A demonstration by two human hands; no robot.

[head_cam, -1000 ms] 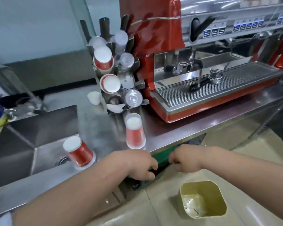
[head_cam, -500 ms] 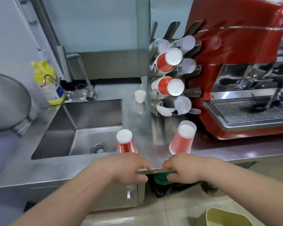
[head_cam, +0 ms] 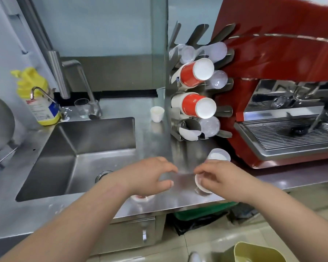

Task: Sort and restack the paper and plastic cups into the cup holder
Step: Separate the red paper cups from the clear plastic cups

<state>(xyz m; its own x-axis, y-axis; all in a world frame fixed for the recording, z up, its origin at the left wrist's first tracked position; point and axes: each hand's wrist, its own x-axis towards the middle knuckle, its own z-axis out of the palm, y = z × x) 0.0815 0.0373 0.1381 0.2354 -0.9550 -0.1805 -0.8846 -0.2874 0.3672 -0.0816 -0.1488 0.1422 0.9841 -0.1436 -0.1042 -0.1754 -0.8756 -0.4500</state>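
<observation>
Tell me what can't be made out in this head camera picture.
- Cup stack under the left hand: only its rim shows; the hand covers the rest.
- Cup stack at the right hand: body hidden by the fingers, so the grip is unclear.
- Clear cups in the cup holder: blurred, count unreadable.
- Espresso machine: cut off by the right edge.
- Yellow bottle: label too small to read.

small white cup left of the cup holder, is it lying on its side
No, the small white cup stands upright, mouth up, on the counter just left of the cup holder.
</observation>
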